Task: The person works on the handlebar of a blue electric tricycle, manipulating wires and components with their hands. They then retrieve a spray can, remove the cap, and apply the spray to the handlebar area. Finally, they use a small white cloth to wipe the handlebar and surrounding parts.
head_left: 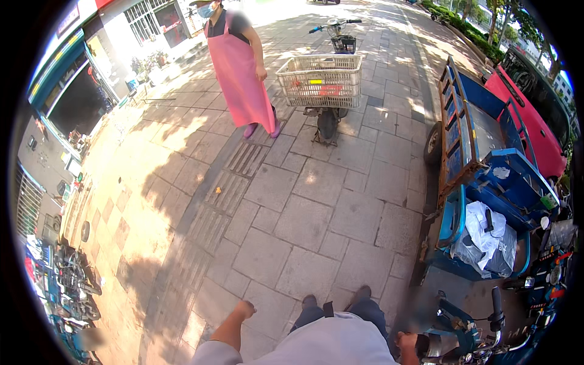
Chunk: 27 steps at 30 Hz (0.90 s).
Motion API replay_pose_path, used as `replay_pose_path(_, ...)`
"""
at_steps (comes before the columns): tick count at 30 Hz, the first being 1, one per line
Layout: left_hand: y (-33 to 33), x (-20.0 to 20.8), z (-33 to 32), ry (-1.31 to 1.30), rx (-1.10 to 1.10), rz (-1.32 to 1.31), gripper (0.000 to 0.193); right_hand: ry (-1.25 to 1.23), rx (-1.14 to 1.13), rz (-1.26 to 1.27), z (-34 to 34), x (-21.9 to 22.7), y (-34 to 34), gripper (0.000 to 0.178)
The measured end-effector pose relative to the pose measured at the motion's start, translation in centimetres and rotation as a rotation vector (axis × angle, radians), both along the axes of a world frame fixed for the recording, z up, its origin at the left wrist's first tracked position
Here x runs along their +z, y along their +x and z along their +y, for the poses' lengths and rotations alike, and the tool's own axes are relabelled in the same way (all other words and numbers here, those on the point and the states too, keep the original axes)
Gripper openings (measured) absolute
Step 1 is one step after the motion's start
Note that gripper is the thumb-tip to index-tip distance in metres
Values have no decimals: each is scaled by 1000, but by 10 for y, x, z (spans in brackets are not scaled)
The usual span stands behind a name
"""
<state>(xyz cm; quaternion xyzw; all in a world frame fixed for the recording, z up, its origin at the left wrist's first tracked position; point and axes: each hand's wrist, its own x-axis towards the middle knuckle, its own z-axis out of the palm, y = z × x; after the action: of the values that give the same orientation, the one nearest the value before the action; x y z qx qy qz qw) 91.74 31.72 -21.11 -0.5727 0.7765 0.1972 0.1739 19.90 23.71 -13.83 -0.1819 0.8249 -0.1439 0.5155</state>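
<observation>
My left hand (246,309) hangs over the grey paving with its fingers curled in, and I see nothing in it. Low on the right is my right hand (406,340), its fingers folded; what it holds, if anything, is hidden. Close beside it is the dark handlebar grip (434,345) of a blue cargo tricycle; whether they touch I cannot tell. The tricycle's other grip (496,299) stands farther right. Ahead of these handlebars, a blue bin-like box (451,228) contains white and grey plastic bags (486,234).
A person in a pink apron (237,79) stands ahead, left of a two-wheeler (328,125) carrying a pale plastic crate (319,82). The rusty-edged blue cargo bed (453,128) flanks the right, beside a red vehicle (529,121). Parked bikes (70,283) line the left edge.
</observation>
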Motion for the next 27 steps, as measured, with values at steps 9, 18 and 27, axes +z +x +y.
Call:
replay_pose_path(9, -118, 0, -68, 394, 1276, 507, 45, -456, 1309, 741, -154, -124, -113, 29)
replay_pose_path(18, -248, 26, -155, 712, 1090, 381, 56, -1001, 1703, 1368, -450, -172, -134, 21)
replay_pose_path(27, -215, 31, -359, 593, 900, 246, 52, -776, 1391, 1050, -600, -138, -136, 25)
